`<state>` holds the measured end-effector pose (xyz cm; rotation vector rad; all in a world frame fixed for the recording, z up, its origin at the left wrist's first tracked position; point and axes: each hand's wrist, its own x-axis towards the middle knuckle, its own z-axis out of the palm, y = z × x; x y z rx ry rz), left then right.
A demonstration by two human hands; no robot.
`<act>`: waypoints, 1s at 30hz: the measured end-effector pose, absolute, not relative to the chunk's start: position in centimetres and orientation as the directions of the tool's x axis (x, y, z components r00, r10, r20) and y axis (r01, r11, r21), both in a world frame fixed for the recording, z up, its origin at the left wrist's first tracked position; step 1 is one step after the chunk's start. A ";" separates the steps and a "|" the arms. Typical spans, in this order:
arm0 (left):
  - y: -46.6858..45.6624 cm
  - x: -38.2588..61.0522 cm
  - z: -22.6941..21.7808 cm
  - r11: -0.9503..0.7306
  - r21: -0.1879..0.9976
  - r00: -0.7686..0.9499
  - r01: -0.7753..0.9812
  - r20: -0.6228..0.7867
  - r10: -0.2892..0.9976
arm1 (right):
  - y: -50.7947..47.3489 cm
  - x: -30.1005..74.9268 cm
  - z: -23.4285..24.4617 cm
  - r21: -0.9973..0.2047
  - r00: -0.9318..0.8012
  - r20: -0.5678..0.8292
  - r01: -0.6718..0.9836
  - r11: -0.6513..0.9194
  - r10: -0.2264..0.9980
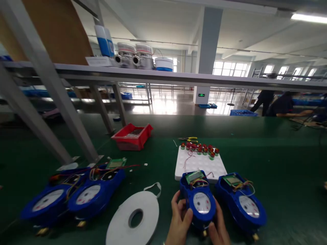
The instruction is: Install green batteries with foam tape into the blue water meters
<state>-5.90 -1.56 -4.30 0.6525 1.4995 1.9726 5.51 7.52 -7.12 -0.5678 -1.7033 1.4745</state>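
My left hand (179,220) wraps round the left side of a blue water meter (200,200) with a white dial, low in the middle of the head view. My right hand (218,231) grips the same meter from the right and below. A small green circuit board with coloured wires sits in the meter's open top. A second blue meter (241,201) lies just to the right, untouched. Behind both stands a white foam tray (201,164) with several small red and green parts (200,148) along its far edge.
A big roll of white tape (135,219) lies left of my hands. Two more blue meters (74,197) with loose wires sit at far left. A red bin (133,136) and yellow-handled pliers (188,139) lie further back. Metal frame legs rise at left; people work at far right.
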 end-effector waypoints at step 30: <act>-5.9 -1.4 0.6 -0.062 0.915 -0.653 -0.399 -0.236 0.720 | 6.1 9.4 -5.0 -0.863 -0.823 -0.013 -0.278 -0.422 0.568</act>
